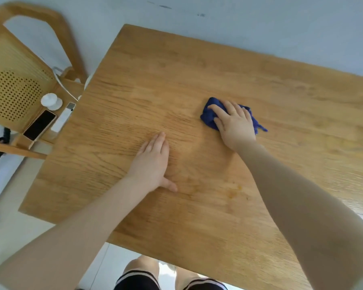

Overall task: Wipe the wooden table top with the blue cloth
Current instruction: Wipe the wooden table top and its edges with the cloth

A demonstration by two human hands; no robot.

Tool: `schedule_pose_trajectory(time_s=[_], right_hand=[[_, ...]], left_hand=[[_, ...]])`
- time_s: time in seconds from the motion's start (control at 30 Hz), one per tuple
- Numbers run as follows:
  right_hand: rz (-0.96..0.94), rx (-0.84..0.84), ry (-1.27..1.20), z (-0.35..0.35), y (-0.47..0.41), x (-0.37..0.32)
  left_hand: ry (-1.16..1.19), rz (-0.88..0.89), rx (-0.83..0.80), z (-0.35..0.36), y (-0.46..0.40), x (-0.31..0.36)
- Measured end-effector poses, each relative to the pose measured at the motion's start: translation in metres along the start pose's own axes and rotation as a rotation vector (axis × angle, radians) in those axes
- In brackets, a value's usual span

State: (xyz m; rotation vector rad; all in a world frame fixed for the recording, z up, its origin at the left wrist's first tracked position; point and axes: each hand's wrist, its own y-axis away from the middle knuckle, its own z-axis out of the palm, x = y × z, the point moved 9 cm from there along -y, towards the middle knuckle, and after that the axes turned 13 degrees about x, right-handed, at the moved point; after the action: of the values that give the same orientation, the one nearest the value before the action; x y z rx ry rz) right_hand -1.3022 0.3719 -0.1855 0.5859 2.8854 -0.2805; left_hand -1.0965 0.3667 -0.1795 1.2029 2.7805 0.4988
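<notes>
Right hand (234,122), fingers spread flat, presses the crumpled blue cloth (210,116) onto the wooden table top (197,65), right of centre. Left hand (152,163) rests flat, released, holding nothing.

a crumpled dark blue cloth (210,115) lies bunched on the bare light-oak table top (155,80), right of centre.

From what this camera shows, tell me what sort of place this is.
Probably a home dining or living area: a plain wooden table set against a pale wall, a cane-backed wooden chair beside it, and a phone lying on the chair's seat.
</notes>
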Motion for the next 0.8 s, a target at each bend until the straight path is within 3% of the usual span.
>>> schedule_pose_trajectory(time_s=[0.1, 0.27, 0.4, 0.6, 0.7, 0.8], right_hand=[[0.045, 0.026, -0.023, 0.0, 0.02, -0.014], [-0.138, 0.003, -0.085, -0.003, 0.103, -0.07], [-0.263, -0.071, -0.085, 0.002, 0.097, -0.06], [0.218, 0.082, 0.007, -0.009, 0.036, 0.016], [0.311, 0.1, -0.005, -0.009, 0.051, 0.006], [0.224, 0.102, -0.038, -0.011, 0.1, -0.03]], left_hand=[[-0.005, -0.001, -0.012, 0.003, 0.001, 0.0], [-0.024, -0.005, -0.005, 0.004, -0.002, 0.001], [0.021, 0.054, -0.025, 0.006, 0.002, 0.007], [-0.101, 0.135, -0.05, 0.009, 0.002, 0.009], [-0.11, 0.139, -0.042, 0.008, 0.003, 0.008], [-0.186, 0.15, -0.017, 0.006, 0.005, 0.011]])
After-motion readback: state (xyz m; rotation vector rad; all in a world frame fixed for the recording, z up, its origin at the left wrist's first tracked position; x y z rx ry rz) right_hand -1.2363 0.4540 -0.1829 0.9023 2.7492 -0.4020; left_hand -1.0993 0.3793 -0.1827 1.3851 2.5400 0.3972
